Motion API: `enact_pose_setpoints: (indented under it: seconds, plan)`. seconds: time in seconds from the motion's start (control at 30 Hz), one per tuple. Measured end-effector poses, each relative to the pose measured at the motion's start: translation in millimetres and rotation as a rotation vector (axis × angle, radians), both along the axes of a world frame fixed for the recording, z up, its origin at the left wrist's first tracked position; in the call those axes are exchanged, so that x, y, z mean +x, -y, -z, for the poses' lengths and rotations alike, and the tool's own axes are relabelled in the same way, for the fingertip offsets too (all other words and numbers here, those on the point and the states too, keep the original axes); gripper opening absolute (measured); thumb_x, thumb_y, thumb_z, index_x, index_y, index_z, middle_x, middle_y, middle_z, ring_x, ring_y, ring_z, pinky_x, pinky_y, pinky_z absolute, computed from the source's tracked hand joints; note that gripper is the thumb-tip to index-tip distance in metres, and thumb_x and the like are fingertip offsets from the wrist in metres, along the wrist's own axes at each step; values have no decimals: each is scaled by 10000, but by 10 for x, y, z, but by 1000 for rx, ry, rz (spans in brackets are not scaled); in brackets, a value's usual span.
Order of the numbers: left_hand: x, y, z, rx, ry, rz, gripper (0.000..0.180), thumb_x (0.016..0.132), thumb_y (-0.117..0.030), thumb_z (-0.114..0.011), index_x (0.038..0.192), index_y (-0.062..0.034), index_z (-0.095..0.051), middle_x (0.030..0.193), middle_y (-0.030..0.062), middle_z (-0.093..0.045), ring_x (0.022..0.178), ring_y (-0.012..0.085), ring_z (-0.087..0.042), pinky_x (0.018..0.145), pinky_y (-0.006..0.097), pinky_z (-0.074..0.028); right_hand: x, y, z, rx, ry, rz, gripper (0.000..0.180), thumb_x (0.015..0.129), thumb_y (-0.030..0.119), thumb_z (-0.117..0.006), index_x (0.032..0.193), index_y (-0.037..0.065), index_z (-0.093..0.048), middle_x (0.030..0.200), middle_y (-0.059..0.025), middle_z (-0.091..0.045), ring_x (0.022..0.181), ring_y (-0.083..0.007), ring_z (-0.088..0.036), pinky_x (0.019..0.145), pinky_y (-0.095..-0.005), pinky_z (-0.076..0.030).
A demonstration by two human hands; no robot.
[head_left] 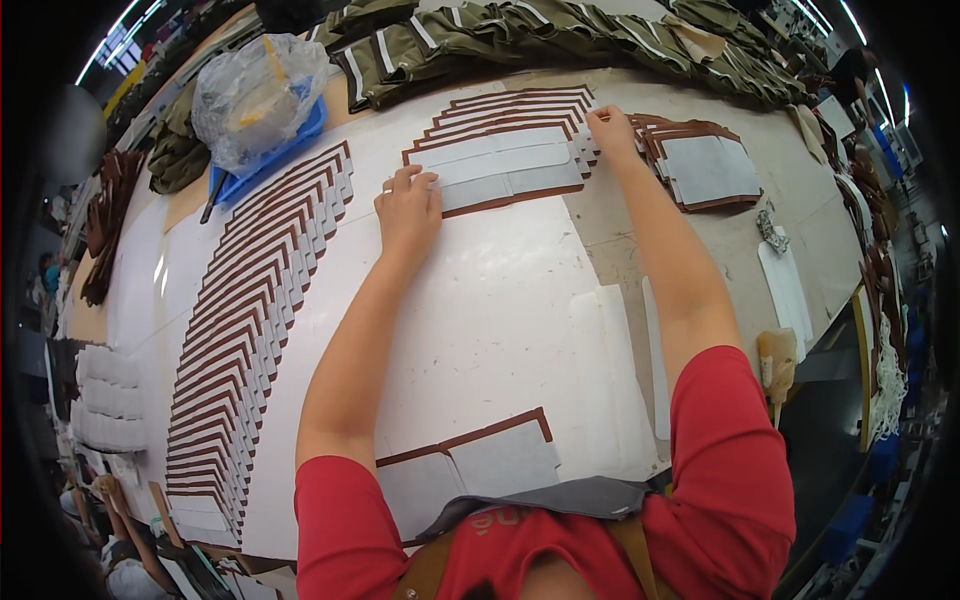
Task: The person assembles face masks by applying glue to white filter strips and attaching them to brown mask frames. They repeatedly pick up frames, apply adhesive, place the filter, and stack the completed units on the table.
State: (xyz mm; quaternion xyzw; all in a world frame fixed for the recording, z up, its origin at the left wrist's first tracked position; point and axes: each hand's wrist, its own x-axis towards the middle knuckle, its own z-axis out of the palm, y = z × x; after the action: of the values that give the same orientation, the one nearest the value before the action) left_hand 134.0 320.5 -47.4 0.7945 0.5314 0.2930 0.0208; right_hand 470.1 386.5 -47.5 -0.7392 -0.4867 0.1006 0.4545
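Note:
A fan of overlapping grey-white panels with brown edges (pixel 520 105) spreads over the far middle of the table. Along its nearest panel (pixel 545 178) lies a long white strip (pixel 495 155). My left hand (pixel 410 210) rests at the left edge of this nearest panel, fingers slightly bent and apart. At the fan's right end is my right hand (pixel 614 135), its thumb and fingertips pinched together. Whatever they hold is too small to make out. Just right of that hand sits a shorter stack of similar brown-edged panels (pixel 710 168).
A long fan of brown-edged panels (pixel 250 345) runs down the left. A blue tray (pixel 262 165) carries a plastic bag (pixel 258 92). Olive cloth pieces (pixel 520 40) line the far side. A brush (pixel 777 365) lies right; another panel (pixel 505 455) lies near my body.

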Motion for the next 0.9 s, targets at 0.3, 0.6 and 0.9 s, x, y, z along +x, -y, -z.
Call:
enact_pose_setpoints:
  seconds: [0.3,0.6,0.9]
  plan:
    - [-31,19,119,48,48,74,239,849,-205,-558,1067,-122,-612,1190,51,-562,1144,250,-466,967,430,-284,-145,54,-54,-129,-35,-71,238,698,178,-674,875,39,-596,821,-97,-644,763,-209,-614,709,-319,-485]
    - [-2,27,107,61,34,72,245,851,-206,-553,1070,-115,-613,1180,53,-572,1144,240,-466,959,402,-291,-94,-107,8,-146,50,-58,253,682,172,-681,892,46,-616,843,-104,-657,790,-218,-626,724,-316,-491]
    - [-11,24,117,61,37,76,259,861,-219,-543,1091,-118,-605,1190,56,-569,1158,228,-462,958,396,-290,-86,-159,32,-160,29,-23,227,699,186,-647,884,58,-619,883,-123,-657,851,-254,-628,765,-343,-487]
